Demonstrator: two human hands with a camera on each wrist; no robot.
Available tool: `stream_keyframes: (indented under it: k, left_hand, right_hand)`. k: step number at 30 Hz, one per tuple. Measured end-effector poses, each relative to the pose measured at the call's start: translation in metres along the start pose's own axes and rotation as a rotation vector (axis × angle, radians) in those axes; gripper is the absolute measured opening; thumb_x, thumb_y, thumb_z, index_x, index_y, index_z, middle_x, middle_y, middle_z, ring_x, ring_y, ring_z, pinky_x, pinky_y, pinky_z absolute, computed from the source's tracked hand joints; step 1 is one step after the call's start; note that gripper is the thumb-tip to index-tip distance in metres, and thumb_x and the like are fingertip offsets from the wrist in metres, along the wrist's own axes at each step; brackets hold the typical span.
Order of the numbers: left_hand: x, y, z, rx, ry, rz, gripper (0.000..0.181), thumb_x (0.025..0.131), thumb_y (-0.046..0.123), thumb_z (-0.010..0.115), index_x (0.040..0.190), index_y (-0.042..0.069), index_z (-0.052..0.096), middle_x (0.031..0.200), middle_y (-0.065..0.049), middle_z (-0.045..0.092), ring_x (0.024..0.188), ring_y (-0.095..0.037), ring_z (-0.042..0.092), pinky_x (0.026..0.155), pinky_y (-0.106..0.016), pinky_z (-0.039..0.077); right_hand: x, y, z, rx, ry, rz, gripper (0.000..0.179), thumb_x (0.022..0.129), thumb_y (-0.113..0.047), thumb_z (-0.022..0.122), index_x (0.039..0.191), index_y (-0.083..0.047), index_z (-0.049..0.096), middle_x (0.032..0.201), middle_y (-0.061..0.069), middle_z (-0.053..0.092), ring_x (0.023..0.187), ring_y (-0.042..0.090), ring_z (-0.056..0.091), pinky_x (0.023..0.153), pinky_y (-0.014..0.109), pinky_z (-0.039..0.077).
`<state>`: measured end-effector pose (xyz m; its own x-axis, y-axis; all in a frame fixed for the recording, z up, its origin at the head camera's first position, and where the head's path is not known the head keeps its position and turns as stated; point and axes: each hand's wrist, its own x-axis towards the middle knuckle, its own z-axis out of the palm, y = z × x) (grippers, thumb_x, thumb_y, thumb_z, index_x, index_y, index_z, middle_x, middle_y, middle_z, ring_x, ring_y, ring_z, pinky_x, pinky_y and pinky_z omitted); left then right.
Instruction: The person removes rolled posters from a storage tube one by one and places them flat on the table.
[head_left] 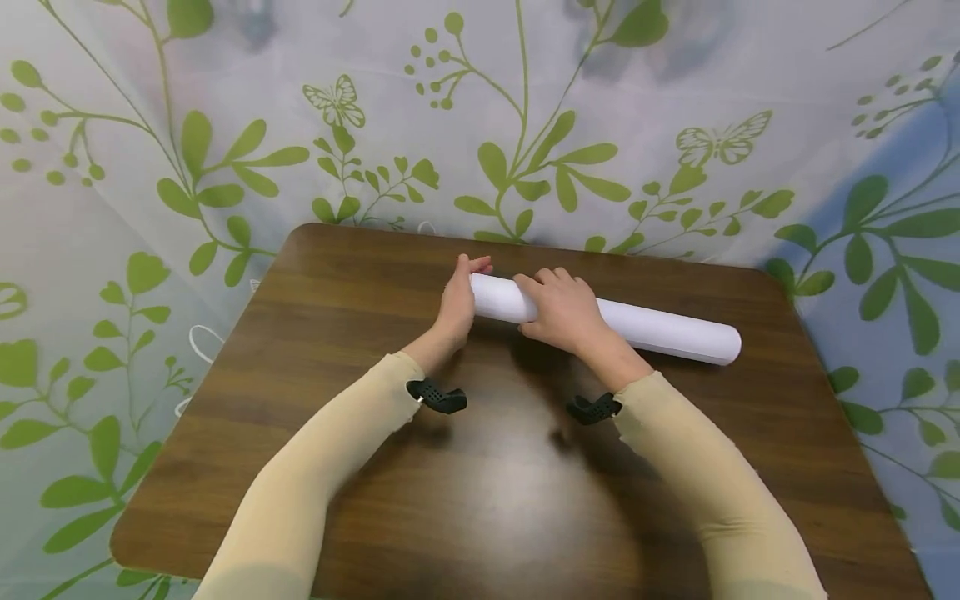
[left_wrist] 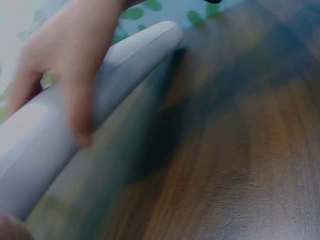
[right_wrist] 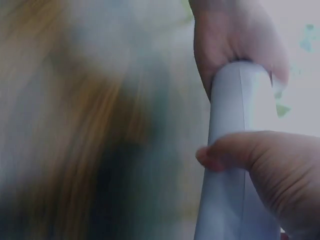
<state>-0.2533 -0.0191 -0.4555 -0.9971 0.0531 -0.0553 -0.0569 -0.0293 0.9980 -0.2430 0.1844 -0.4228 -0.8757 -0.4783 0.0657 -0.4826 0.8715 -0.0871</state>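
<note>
A long white roll of paper [head_left: 667, 333] lies slantwise over the far half of the table, its seam running lengthwise in the right wrist view. My right hand [head_left: 562, 310] grips the roll from above, left of its middle, with the thumb on the near side and the fingers over the far side. At the roll's left end, my left hand [head_left: 454, 304] presses its palm flat against the end, fingers pointing away. The right wrist view shows the left palm [right_wrist: 227, 37] covering that end. Toward the right, the other end of the roll is free.
The brown wood-grain table [head_left: 337, 333] has rounded corners. A pale curtain [head_left: 420, 167] with green leaves and butterflies hangs behind and around it. A white cable [head_left: 197, 342] loops beside the table's left edge. Black wrist straps [head_left: 442, 398] sit on both sleeves.
</note>
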Motion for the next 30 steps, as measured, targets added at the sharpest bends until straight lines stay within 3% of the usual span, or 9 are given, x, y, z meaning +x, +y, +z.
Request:
stream_keyframes:
  k: [2, 4, 9, 13, 18, 20, 24, 30]
  left_hand:
    - [0.001, -0.003, -0.005, -0.077, -0.031, -0.056, 0.063, 0.111, 0.051, 0.024, 0.153, 0.009, 0.045, 0.149, -0.012, 0.052, 0.137, -0.024, 0.046, 0.110, -0.040, 0.038]
    - [0.004, -0.008, -0.014, -0.076, -0.035, -0.080, 0.062, 0.111, 0.049, 0.033, 0.155, 0.007, 0.040, 0.152, -0.014, 0.047, 0.139, -0.027, 0.044, 0.113, -0.042, 0.036]
    - [0.007, -0.013, -0.028, 0.125, -0.022, -0.059, 0.055, 0.108, 0.041, 0.049, 0.145, 0.000, 0.050, 0.142, -0.018, 0.053, 0.129, -0.031, 0.050, 0.109, -0.045, 0.040]
    - [0.006, -0.012, -0.021, 0.243, -0.051, -0.027, 0.057, 0.109, 0.036, 0.047, 0.153, -0.001, 0.042, 0.142, -0.019, 0.056, 0.131, -0.030, 0.052, 0.109, -0.045, 0.041]
    - [0.003, -0.015, -0.002, 0.391, -0.087, 0.024, 0.051, 0.111, 0.016, 0.039, 0.159, -0.001, 0.030, 0.163, -0.014, 0.034, 0.151, -0.026, 0.028, 0.119, -0.037, 0.027]
    - [0.002, -0.018, 0.002, 0.402, -0.089, 0.013, 0.054, 0.112, 0.016, 0.036, 0.161, -0.001, 0.021, 0.167, -0.013, 0.023, 0.153, -0.025, 0.020, 0.121, -0.036, 0.021]
    - [0.001, -0.022, 0.001, 0.397, -0.054, -0.013, 0.060, 0.111, 0.018, 0.036, 0.162, -0.001, 0.010, 0.168, -0.016, 0.016, 0.153, -0.026, 0.019, 0.122, -0.038, 0.019]
    - [0.006, -0.018, 0.001, 0.347, -0.065, -0.026, 0.055, 0.110, 0.014, 0.037, 0.161, -0.001, 0.022, 0.168, -0.014, 0.021, 0.153, -0.026, 0.020, 0.122, -0.037, 0.020]
  right_hand:
    - [0.002, 0.000, 0.001, -0.004, -0.013, 0.010, 0.079, 0.079, -0.040, 0.086, 0.148, -0.021, 0.052, 0.127, 0.013, 0.060, 0.118, 0.037, 0.052, 0.092, 0.055, 0.046]
    - [0.003, 0.004, 0.002, -0.012, -0.023, 0.023, 0.080, 0.079, -0.040, 0.086, 0.149, -0.021, 0.051, 0.128, 0.013, 0.059, 0.119, 0.037, 0.051, 0.092, 0.055, 0.046]
    - [0.014, 0.014, 0.006, -0.015, 0.009, 0.051, 0.081, 0.081, -0.037, 0.086, 0.150, -0.019, 0.049, 0.129, 0.015, 0.058, 0.118, 0.038, 0.050, 0.092, 0.056, 0.044]
    - [0.025, 0.016, 0.015, -0.013, -0.036, 0.054, 0.079, 0.083, -0.034, 0.085, 0.151, -0.016, 0.048, 0.133, 0.017, 0.056, 0.121, 0.039, 0.048, 0.097, 0.058, 0.041]
    - [0.028, 0.012, 0.030, -0.023, -0.116, 0.054, 0.080, 0.085, -0.036, 0.084, 0.153, -0.015, 0.046, 0.138, 0.018, 0.054, 0.126, 0.041, 0.046, 0.101, 0.060, 0.039]
    - [0.028, 0.011, 0.033, -0.019, -0.104, 0.058, 0.080, 0.085, -0.037, 0.084, 0.153, -0.016, 0.046, 0.138, 0.018, 0.054, 0.126, 0.041, 0.046, 0.101, 0.060, 0.039]
    - [0.027, 0.012, 0.036, -0.017, -0.079, 0.065, 0.084, 0.085, -0.037, 0.084, 0.155, -0.017, 0.044, 0.138, 0.017, 0.054, 0.127, 0.040, 0.046, 0.102, 0.060, 0.038]
    - [0.029, 0.016, 0.039, -0.032, -0.057, 0.076, 0.087, 0.085, -0.039, 0.085, 0.157, -0.018, 0.041, 0.137, 0.017, 0.054, 0.126, 0.040, 0.045, 0.100, 0.058, 0.039]
